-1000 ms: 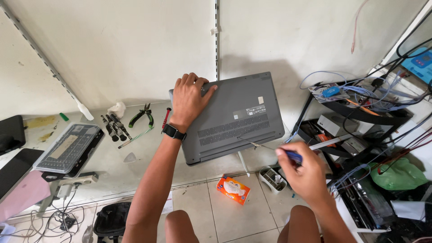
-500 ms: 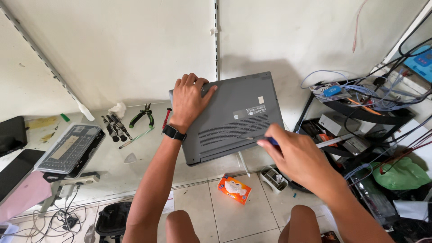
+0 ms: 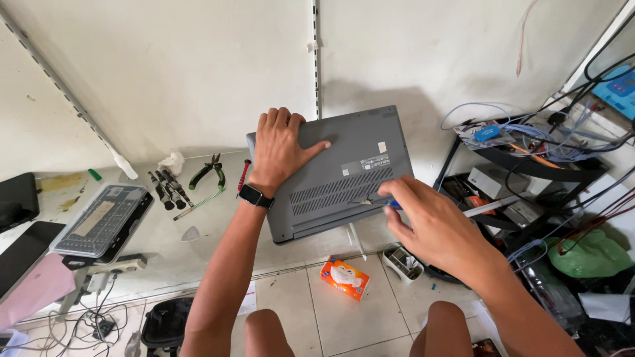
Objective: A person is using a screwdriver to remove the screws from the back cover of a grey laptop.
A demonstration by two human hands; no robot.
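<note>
My left hand [image 3: 281,151] lies flat, fingers spread, on the upturned grey laptop [image 3: 334,173], pinning it to the worktop [image 3: 198,248] so it cannot slide. My right hand [image 3: 433,225], at four o'clock from the laptop's middle, pinches a blue-handled screwdriver [image 3: 378,200], its tip on the vent slots near the front edge. The hand covers most of the handle, and I cannot make out a screw. At nine o'clock lie pliers [image 3: 207,172], small drivers [image 3: 165,188] and a clear bit case [image 3: 100,220]; at three o'clock, tangled cables [image 3: 542,135], hard to separate.

Pale worktable [image 3: 218,225] bears grey laptop [image 3: 344,175], pliers [image 3: 206,173], screwdrivers [image 3: 165,188], bit case [image 3: 99,221]
</note>
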